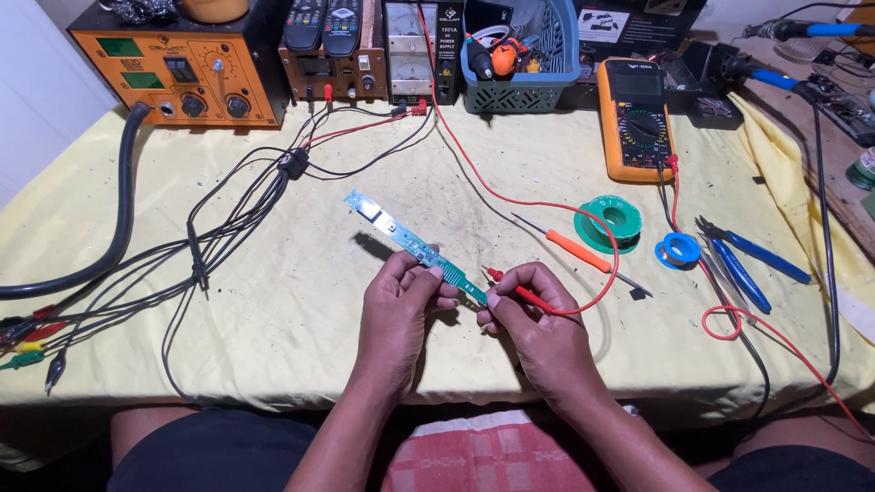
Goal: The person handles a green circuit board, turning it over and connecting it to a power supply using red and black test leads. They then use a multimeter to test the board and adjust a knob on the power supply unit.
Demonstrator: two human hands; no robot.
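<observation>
the left hand (401, 305) pinches a green circuit strip (415, 246) above the yellow cloth (301, 301); the right hand (538, 323) grips a red probe (510, 287) at the strip's near end. blue basket (519, 55) holds jumbled tools, hard to make out

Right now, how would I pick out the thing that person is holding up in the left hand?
Start at the yellow cloth-covered table and look to its middle front, where both hands meet. The left hand pinches one end of a long, narrow green circuit board strip that slants up and away. Unlike the orange-handled screwdriver lying nearby, it is flat, green and lifted off the cloth.
</observation>
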